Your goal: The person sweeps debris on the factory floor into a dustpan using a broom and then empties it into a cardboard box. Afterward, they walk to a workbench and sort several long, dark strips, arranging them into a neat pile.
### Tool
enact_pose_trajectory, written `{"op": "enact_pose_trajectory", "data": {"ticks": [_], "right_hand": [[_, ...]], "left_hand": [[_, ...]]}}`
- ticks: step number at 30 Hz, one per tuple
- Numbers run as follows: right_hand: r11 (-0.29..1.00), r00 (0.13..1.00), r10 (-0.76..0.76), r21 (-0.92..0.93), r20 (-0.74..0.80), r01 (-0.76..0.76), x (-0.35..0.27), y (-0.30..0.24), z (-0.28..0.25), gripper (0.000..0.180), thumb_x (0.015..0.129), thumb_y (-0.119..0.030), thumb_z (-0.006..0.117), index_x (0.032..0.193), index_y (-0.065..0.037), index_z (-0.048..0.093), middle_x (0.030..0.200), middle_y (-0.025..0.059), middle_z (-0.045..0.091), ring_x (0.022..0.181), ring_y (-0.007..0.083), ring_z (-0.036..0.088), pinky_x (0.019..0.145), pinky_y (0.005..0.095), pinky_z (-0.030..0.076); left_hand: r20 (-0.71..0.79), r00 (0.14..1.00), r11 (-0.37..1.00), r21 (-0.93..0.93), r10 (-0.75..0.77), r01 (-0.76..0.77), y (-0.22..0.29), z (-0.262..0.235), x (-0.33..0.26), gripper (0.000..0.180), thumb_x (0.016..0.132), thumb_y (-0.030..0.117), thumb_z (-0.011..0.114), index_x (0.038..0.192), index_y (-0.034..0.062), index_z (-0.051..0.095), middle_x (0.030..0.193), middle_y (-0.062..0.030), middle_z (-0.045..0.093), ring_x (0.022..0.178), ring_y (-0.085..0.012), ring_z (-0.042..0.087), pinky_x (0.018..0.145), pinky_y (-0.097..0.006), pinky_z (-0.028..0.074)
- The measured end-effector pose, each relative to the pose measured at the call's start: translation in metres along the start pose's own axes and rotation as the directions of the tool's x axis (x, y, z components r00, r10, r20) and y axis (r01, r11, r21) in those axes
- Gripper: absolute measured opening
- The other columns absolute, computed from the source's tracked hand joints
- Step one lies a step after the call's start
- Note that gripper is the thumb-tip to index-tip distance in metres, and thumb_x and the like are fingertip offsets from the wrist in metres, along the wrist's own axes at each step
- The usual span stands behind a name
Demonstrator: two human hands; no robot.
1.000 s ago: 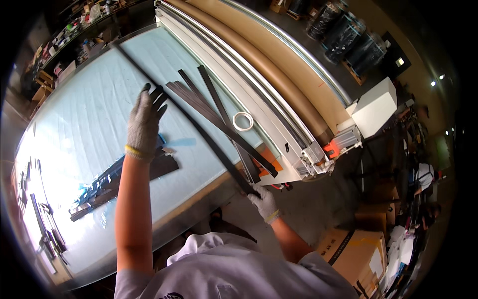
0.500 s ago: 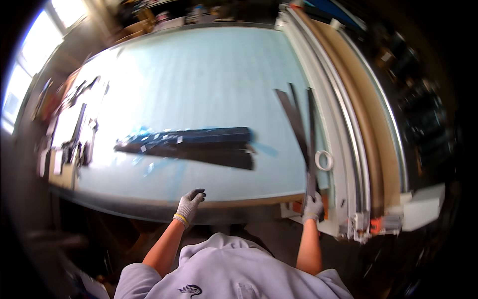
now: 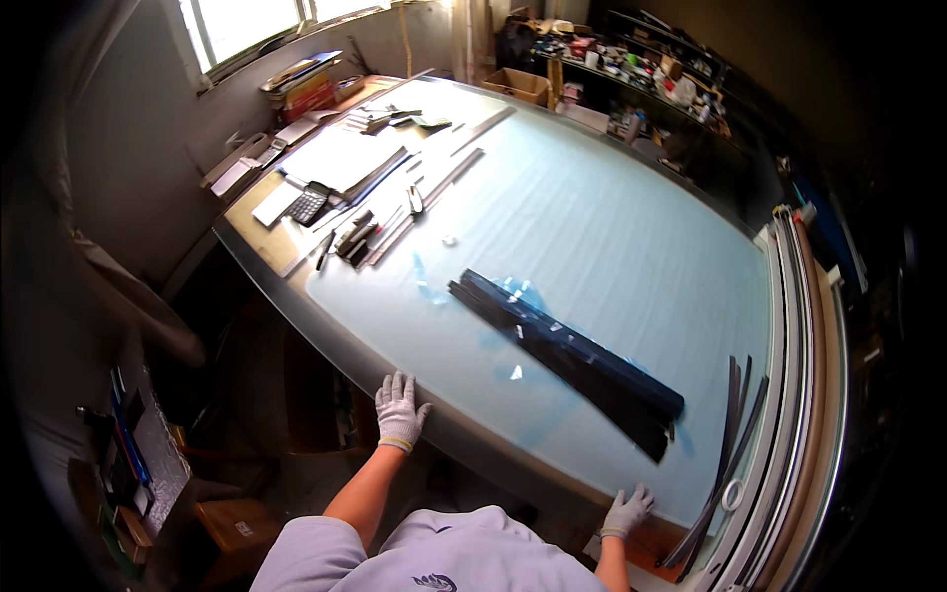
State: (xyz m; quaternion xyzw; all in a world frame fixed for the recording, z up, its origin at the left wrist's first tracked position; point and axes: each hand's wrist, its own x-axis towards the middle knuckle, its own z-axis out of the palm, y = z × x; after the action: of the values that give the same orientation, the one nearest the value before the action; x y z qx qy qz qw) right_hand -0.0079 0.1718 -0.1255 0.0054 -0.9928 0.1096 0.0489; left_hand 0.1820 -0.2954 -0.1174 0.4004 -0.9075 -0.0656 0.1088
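Both gloved hands rest on the near edge of the large table (image 3: 296,257) with the pale blue cutting surface. The left hand (image 3: 399,410) lies flat, its fingers spread, and grips nothing. The right hand (image 3: 625,512) sits at the table's near right corner, fingers loosely bent over the edge; it seems to hold nothing, though at this distance from the centre of the view I cannot be fully sure.

The stack of long dark strips (image 3: 567,357) lies in the middle of the surface, well apart from both hands. Its long axis runs diagonally, from the far left down to the near right (the near right end looks wider and a little fanned). More thin dark strips (image 3: 728,449) lie along the right side, near a small white tape ring (image 3: 731,494) and the pale rails (image 3: 799,395) at the table's right border.

To handle the stack well, I judge it best to grasp it at two points along its length, so the strips stay aligned and do not sag or slide apart.
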Motion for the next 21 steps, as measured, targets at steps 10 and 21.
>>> {"op": "enact_pose_trajectory", "data": {"ticks": [10,21], "right_hand": [[0.987,0.998,0.061,-0.146,-0.027,-0.064,-0.028,-0.103,0.028,0.043,0.090,-0.019,0.057,0.130,-0.006,0.048,0.137,0.0197,0.043,0.126,0.0371,0.043,0.106,0.0477,0.036],[0.994,0.993,0.048,-0.091,-0.107,-0.058,-0.031,-0.112,0.033,0.041,0.093,-0.019,0.053,0.132,-0.007,0.047,0.138,0.0183,0.044,0.124,0.0374,0.043,0.105,0.0484,0.035]], "left_hand": [[0.005,0.999,0.999,-0.025,-0.033,0.033,-0.092,-0.010,0.050,0.070,0.088,0.050,0.057,0.147,0.0153,0.039,0.155,-0.0164,0.029,0.143,-0.0406,0.022,0.116,-0.053,0.014],[0.019,0.996,0.996,0.011,-0.090,0.090,-0.074,-0.011,0.061,0.071,0.090,0.047,0.056,0.148,0.0110,0.037,0.154,-0.0192,0.030,0.143,-0.0413,0.021,0.116,-0.053,0.014]]}}
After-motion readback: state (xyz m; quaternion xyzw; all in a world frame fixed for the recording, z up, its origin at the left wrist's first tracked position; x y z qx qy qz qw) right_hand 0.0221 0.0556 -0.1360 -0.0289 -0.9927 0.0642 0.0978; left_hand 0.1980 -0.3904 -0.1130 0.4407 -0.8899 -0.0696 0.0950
